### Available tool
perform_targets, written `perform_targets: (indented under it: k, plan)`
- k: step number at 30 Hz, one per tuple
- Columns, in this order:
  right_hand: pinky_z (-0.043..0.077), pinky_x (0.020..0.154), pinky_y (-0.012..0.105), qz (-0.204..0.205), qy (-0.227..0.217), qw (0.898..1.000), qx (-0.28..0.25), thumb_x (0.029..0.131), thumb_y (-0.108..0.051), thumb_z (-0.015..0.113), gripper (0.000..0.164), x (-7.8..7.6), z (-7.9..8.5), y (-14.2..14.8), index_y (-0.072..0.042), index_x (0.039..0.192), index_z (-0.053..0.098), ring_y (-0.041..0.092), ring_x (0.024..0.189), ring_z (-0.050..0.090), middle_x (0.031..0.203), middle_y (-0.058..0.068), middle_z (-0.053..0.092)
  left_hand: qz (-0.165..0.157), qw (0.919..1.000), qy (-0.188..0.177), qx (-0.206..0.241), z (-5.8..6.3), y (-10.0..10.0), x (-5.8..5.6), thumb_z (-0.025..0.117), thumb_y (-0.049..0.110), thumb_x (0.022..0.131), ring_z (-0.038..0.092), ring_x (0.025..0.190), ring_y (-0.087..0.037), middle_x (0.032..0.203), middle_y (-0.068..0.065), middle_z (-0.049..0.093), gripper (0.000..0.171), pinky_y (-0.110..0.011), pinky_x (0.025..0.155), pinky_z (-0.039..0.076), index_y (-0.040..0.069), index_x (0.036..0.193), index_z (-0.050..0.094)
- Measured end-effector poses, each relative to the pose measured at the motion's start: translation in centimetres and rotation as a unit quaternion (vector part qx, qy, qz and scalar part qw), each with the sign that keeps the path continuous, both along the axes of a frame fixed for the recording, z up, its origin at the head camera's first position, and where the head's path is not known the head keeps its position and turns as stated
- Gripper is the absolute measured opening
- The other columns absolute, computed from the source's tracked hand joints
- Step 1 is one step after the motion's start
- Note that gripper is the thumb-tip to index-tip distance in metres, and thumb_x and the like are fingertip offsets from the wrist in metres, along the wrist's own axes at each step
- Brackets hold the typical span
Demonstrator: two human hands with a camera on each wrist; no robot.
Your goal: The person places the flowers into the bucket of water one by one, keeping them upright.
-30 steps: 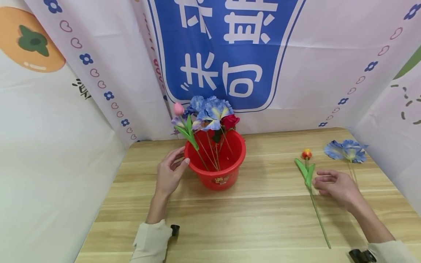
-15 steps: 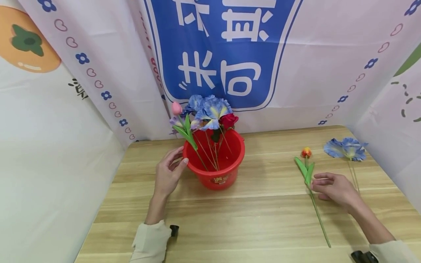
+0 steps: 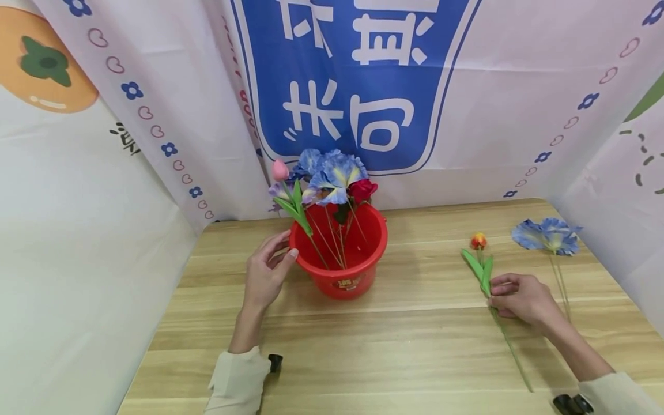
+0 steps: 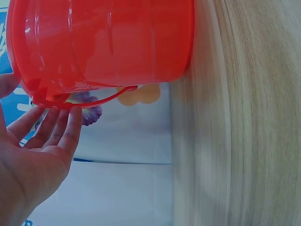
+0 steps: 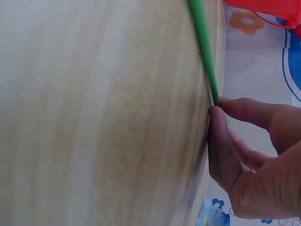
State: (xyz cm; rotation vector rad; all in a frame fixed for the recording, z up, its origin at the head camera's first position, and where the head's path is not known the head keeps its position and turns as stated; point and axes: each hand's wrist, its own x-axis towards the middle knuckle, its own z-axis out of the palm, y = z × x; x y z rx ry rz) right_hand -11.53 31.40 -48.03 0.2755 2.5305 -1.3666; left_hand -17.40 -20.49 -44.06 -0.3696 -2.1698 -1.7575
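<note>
My right hand (image 3: 521,297) pinches the green stem of an orange-and-yellow artificial tulip (image 3: 478,241) between thumb and fingertips, just below its leaves. In the right wrist view the pinched stem (image 5: 204,52) runs low over the wood. At the left side of a red bucket (image 3: 337,282), my left hand (image 3: 266,279) touches the rim with nearly straight fingers. The left wrist view shows those fingertips at the bucket's red handle (image 4: 106,99). Blue artificial flowers (image 3: 337,173), a pink tulip (image 3: 280,170) and a red rose (image 3: 362,190) stand in the bucket.
A blue artificial flower (image 3: 547,236) with long thin stems lies on the wooden table (image 3: 404,357) at the right. Behind the bucket hangs a printed cloth (image 3: 482,132), and white cloth walls close off both sides.
My right hand has moved slightly left and closed its fingertips on the tulip's stem. The tulip's head has shifted a little left and the stem's lower end right. The left hand stays at the bucket.
</note>
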Motion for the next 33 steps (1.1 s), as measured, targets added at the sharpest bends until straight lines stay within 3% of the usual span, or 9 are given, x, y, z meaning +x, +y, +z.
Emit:
perform_targets:
  k: [9, 20, 29, 33]
  plan:
    - [0.068, 0.07, 0.031, 0.003, 0.007, 1.0, 0.002, 0.092, -0.003, 0.08, 0.051, 0.2, 0.1, -0.4, 0.014, 0.135, 0.06, 0.014, 0.082, 0.076, 0.112, 0.021, 0.076, 0.0, 1.0, -0.002, -0.003, 0.3, 0.1, 0.2, 0.075, 0.001, 0.097, 0.069, 0.119, -0.015, 0.14, -0.022, 0.067, 0.045, -0.02, 0.098, 0.061, -0.004, 0.141, 0.067]
    - [0.067, 0.07, 0.03, 0.011, 0.041, 0.999, 0.009, 0.094, -0.008, 0.073, 0.052, 0.4, 1.2, -1.7, 0.008, 0.142, 0.06, 0.011, 0.082, 0.072, 0.126, 0.026, 0.071, 0.0, 1.0, -0.002, -0.007, 0.2, 0.0, 0.1, 0.076, 0.003, 0.097, 0.067, 0.125, -0.035, 0.14, -0.021, 0.068, 0.044, -0.02, 0.099, 0.061, -0.002, 0.141, 0.067]
    - [0.068, 0.084, 0.029, -0.009, 0.086, 0.993, -0.074, 0.1, -0.008, 0.069, 0.056, -0.2, 3.5, -3.9, 0.009, 0.15, 0.05, -0.009, 0.096, 0.068, 0.137, 0.025, 0.062, 0.0, 1.0, -0.002, -0.007, 0.3, 0.1, 0.1, 0.075, 0.003, 0.097, 0.067, 0.125, -0.036, 0.139, -0.021, 0.068, 0.044, -0.021, 0.099, 0.061, -0.002, 0.14, 0.068]
    - [0.068, 0.085, 0.029, -0.02, 0.11, 0.987, -0.113, 0.101, -0.008, 0.072, 0.057, -0.8, 4.4, -5.2, 0.009, 0.151, 0.049, -0.007, 0.096, 0.07, 0.129, 0.015, 0.064, 0.001, 1.0, -0.002, -0.005, 0.3, 0.0, 0.1, 0.075, 0.002, 0.097, 0.067, 0.124, -0.037, 0.139, -0.022, 0.068, 0.044, -0.021, 0.098, 0.062, -0.003, 0.14, 0.067]
